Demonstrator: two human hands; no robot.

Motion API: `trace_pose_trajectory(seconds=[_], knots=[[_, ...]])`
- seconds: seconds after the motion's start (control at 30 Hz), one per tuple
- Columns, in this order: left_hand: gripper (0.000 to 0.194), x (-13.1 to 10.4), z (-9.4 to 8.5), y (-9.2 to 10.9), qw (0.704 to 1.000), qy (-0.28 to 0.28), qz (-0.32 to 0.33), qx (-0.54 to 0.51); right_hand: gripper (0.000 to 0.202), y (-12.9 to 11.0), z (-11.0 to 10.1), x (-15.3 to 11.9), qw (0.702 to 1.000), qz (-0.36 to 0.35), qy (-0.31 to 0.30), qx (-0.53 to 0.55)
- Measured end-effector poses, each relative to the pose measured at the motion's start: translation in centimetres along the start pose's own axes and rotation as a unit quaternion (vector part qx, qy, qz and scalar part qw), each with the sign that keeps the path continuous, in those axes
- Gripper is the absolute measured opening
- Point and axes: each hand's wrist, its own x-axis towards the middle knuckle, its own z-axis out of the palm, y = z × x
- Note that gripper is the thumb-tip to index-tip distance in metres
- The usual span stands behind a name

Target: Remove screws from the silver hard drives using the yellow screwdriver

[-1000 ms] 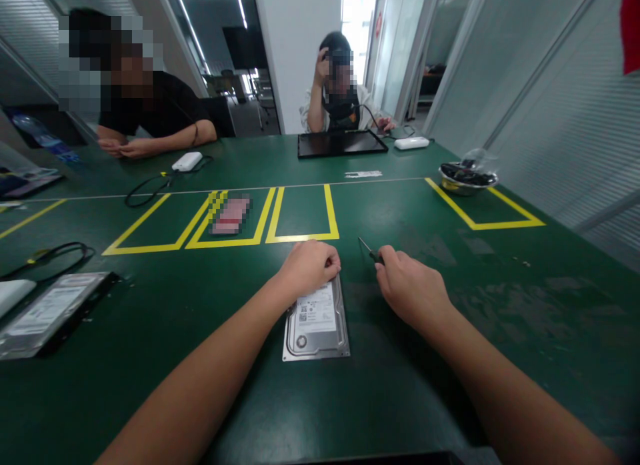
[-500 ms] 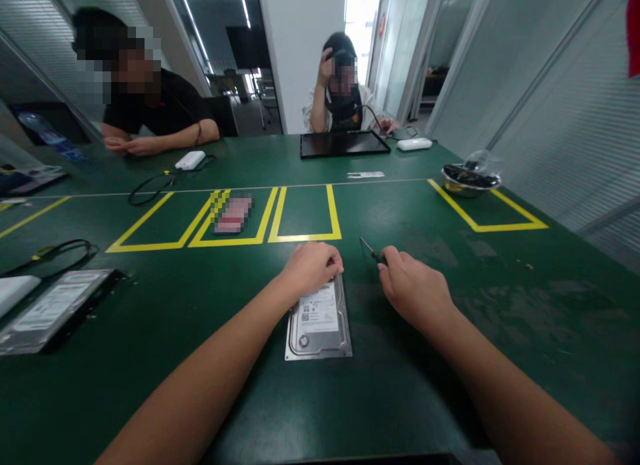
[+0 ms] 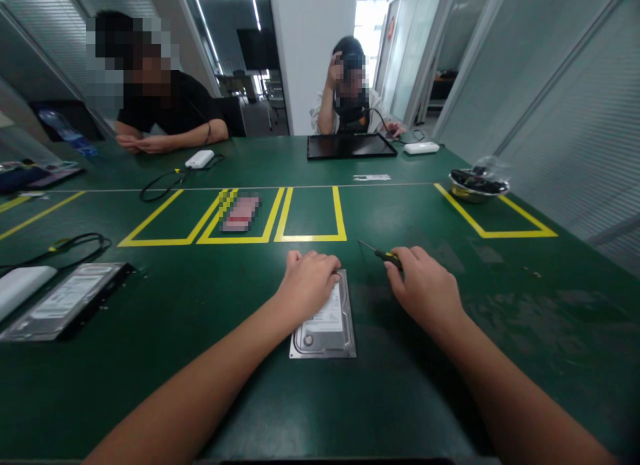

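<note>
A silver hard drive (image 3: 324, 335) with a white label lies flat on the green table in front of me. My left hand (image 3: 310, 285) spans its far half, fingers curled over the edges; this hides part of the label. To the right, my right hand (image 3: 425, 278) holds a small screwdriver (image 3: 384, 255) with a black and yellow handle. Its thin shaft points left and away from me, apart from the drive, low over the table. A second hard drive (image 3: 70, 298) rests at the left.
Yellow tape outlines (image 3: 310, 238) mark the table; a blurred pink object (image 3: 242, 213) lies in one. A metal bowl (image 3: 477, 187) of dark items stands at the right. White boxes with cables lie left. Two people sit opposite, a black panel (image 3: 350, 147) before one.
My left hand has shifted from the drive's far end nearer me, spreading across it. My right hand has turned the screwdriver slightly, showing more of its handle. The view has swung slightly left.
</note>
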Motion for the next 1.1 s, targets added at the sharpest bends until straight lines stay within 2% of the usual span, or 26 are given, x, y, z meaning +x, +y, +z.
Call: trace_pose_trajectory(seconds=[0.13,0.27,0.33,0.43,0.63,0.7,0.83,0.9,0.93,1.03,1.1], knots=[[0.017,-0.8,0.2,-0.2,0.999,0.03,0.01,-0.012,0.025,0.7,0.7,0.7,0.989,-0.002,0.063,0.13],[0.021,-1.1,0.4,-0.7,0.998,0.046,0.034,-0.014,0.025,1.3,0.9,1.5,0.96,0.026,0.131,0.248],[0.022,-1.2,0.4,-0.8,0.998,0.048,0.05,-0.007,0.026,1.4,0.8,1.7,0.934,0.062,0.148,0.318],[0.023,-1.3,0.4,-0.9,0.996,0.052,0.069,0.011,0.028,1.2,0.5,1.9,0.865,0.112,0.159,0.463],[0.026,-1.1,0.6,-1.4,0.994,0.043,0.099,0.023,0.026,-0.4,-0.2,3.0,0.687,0.127,0.201,0.686],[0.027,-1.0,0.7,-1.5,0.993,0.038,0.105,0.023,0.028,-1.0,-0.7,3.6,0.654,0.137,0.2,0.717],[0.027,-0.8,0.8,-1.7,0.993,0.043,0.104,0.029,0.029,-1.7,-1.8,5.2,0.611,0.148,0.187,0.755],[0.026,-0.7,0.8,-1.7,0.993,0.049,0.104,0.032,0.028,-1.7,-2.3,6.1,0.602,0.147,0.187,0.762],[0.026,-0.7,0.8,-1.7,0.993,0.051,0.104,0.033,0.027,-1.6,-2.5,6.6,0.607,0.141,0.185,0.76],[0.027,-0.6,0.7,-1.7,0.993,0.052,0.103,0.038,0.022,-1.4,-3.1,7.7,0.66,0.107,0.177,0.723],[0.027,-0.6,0.7,-1.7,0.993,0.049,0.102,0.04,0.026,-1.5,-3.7,8.0,0.696,0.083,0.185,0.689]])
